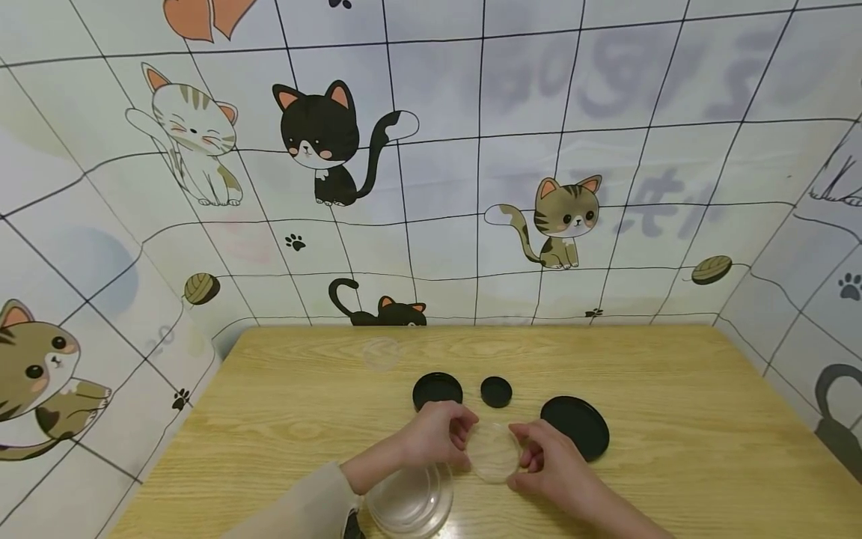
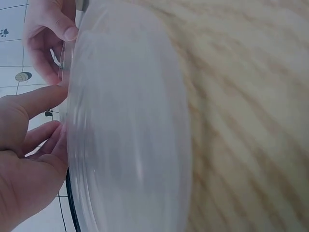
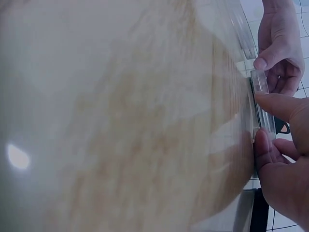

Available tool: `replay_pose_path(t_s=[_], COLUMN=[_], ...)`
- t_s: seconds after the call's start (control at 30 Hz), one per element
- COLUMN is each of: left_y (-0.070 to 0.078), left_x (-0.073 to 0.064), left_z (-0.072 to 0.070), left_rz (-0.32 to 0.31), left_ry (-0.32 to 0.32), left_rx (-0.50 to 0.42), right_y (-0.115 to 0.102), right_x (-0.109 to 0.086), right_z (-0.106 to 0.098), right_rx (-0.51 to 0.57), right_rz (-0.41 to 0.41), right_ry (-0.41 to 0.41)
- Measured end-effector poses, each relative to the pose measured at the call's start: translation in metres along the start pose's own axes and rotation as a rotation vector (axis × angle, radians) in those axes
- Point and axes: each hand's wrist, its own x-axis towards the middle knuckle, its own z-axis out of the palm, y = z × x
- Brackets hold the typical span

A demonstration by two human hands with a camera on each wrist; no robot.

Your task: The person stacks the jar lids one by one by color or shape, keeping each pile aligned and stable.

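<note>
A small clear round plastic lid (image 1: 494,453) is held by its edge between the two hands, low over the wooden table. The left hand (image 1: 438,436) grips its left side with thumb and fingers, and the right hand (image 1: 551,464) pinches its right side. Below the left wrist sits a larger stack of clear round lids (image 1: 409,510), whose wide side fills much of the left wrist view. In the right wrist view, the right hand's thumb and index finger (image 3: 277,104) press on the small lid's rim.
Black round dishes stand beyond the hands: a medium one (image 1: 438,389), a small one (image 1: 496,392) and a large one (image 1: 576,428) beside the right hand. Farther back at left lies another clear disc (image 1: 381,353). A cat-print cloth (image 1: 438,187) hangs behind the wooden table (image 1: 687,419).
</note>
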Motion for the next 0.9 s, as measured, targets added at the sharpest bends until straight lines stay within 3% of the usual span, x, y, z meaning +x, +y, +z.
replay_pose_path(t_s=[0.4, 0.7, 0.9], left_y=[0.005, 0.009, 0.007], left_x=[-0.020, -0.054, -0.079], left_z=[-0.012, -0.028, -0.035], left_rz=[-0.036, -0.043, -0.045], left_ry=[0.012, 0.044, 0.107], left_rx=[-0.264, -0.389, -0.395], right_y=[-0.011, -0.030, -0.043], right_x=[0.002, 0.011, 0.020], right_z=[-0.007, 0.003, 0.019], right_rx=[0.093, 0.154, 0.170], right_rz=[-0.087, -0.190, -0.234], right_ry=[-0.046, -0.099, -0.142])
